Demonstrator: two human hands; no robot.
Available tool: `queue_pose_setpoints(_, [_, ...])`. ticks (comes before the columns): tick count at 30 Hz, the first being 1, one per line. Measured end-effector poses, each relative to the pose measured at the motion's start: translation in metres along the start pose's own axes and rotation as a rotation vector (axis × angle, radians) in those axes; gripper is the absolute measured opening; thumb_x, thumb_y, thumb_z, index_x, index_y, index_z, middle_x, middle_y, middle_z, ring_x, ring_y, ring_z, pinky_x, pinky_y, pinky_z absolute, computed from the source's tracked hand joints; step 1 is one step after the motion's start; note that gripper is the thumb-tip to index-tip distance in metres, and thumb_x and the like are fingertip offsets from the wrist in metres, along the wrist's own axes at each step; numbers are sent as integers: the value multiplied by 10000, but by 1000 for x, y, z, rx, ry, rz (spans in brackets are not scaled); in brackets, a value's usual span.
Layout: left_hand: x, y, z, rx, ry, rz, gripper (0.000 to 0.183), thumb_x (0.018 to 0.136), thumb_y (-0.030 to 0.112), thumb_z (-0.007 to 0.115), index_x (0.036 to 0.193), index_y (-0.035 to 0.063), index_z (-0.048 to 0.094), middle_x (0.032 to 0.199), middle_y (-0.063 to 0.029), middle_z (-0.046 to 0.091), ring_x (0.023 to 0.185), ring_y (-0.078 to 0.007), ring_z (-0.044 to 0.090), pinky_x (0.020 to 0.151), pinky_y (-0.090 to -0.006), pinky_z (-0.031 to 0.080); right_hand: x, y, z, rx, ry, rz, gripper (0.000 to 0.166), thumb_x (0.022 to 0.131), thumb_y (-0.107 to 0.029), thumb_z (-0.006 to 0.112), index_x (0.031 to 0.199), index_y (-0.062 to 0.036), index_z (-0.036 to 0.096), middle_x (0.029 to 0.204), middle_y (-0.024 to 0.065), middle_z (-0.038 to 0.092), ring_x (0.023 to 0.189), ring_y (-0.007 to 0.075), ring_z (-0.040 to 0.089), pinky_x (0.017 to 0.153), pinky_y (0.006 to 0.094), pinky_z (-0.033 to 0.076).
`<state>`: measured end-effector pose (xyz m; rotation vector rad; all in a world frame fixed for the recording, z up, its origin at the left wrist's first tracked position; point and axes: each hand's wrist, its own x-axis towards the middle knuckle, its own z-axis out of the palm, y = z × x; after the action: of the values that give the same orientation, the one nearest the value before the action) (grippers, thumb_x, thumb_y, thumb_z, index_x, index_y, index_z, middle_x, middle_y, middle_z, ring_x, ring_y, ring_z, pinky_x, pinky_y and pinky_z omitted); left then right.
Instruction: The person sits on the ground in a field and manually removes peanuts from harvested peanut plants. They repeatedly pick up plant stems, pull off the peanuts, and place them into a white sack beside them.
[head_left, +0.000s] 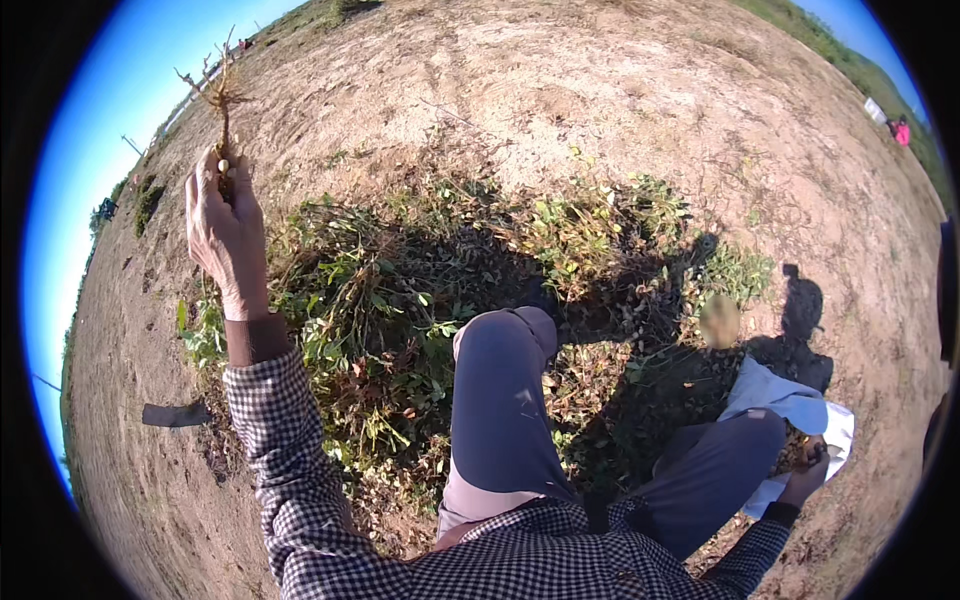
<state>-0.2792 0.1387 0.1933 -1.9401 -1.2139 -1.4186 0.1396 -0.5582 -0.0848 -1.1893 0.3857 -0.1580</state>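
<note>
My left hand (225, 217) is raised at the upper left, its fingers closed around an uprooted dry plant (221, 97) with branching stalks. A small pale pod (223, 165) shows between the fingers. Low on the right, my right hand (804, 472) is at the mouth of a white sack (840, 431), beside my bent knee. Its fingers are in shade, so whether they hold anything is unclear. Between and ahead of my legs lies a heap of pulled leafy plants (360, 277), partly green and partly dried, with tangled stems.
Bare sandy soil (525, 90) stretches beyond the heap. A dark flat strip (176, 415) lies on the ground at left. More plants (600, 232) are piled ahead, partly in my shadow. Far off at right is a person in pink (900, 133) near a white object (874, 111).
</note>
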Motion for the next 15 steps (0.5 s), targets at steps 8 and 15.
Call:
queue_pose_setpoints(8, [-104,-126,46,65,-684,-147,589,840,366,634,1309,46,476,1308,-172,498,1203,-344,462,1010,-443,380,57,26,-7,-492,-70,3,328,833,-103,487,1133,6,563,967,58,571,773,174,559,606,283,452])
queue_pose_setpoints(15, [-121,96,80,-581,-909,9,385,847,188,607,1195,28,565,1200,-144,565,1092,-286,552,928,-389,444,-29,-17,158,-516,-468,4,244,893,-57,432,1074,27,572,906,94,642,698,155,645,598,248,548])
